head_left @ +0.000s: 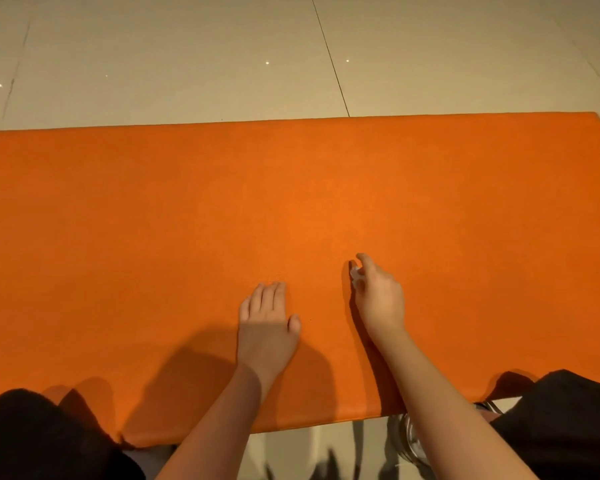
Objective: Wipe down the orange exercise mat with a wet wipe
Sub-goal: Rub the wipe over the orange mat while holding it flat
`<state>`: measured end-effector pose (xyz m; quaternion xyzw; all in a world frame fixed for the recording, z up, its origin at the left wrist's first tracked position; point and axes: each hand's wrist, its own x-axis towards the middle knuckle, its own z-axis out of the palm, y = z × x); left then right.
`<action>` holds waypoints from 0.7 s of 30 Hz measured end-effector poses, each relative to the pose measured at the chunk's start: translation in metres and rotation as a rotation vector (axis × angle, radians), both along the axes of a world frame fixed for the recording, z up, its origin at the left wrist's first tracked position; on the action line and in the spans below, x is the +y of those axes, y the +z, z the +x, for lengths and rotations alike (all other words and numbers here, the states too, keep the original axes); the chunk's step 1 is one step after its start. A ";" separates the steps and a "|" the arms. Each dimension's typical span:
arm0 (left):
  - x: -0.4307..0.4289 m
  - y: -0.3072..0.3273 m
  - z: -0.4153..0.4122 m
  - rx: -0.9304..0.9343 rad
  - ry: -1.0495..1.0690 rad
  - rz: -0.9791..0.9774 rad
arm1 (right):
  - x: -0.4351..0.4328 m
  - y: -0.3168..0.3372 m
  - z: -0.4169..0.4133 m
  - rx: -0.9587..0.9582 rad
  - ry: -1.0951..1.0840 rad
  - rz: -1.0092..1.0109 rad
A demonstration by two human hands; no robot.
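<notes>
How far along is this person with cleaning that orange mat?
Done: hard to judge, since the orange mat shows no wet streaks anywhere. In hand: the right hand pinches a small white wet wipe low over the mat's near part, while the left hand lies flat on the mat. Left: probably most of the surface beyond both hands.

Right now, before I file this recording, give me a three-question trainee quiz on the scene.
1. True or false: the left hand lies flat on the orange mat.
2. What pinches the wet wipe? A) left hand B) right hand C) neither
3. Fill in: the mat lies on a ___ floor.
Key: 1 true; 2 B; 3 tiled.
</notes>
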<state>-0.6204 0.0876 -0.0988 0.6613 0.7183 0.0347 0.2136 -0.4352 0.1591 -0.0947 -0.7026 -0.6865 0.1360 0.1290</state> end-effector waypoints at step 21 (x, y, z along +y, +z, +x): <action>0.044 -0.025 -0.012 0.035 0.057 0.080 | 0.024 -0.010 -0.002 0.123 0.157 -0.036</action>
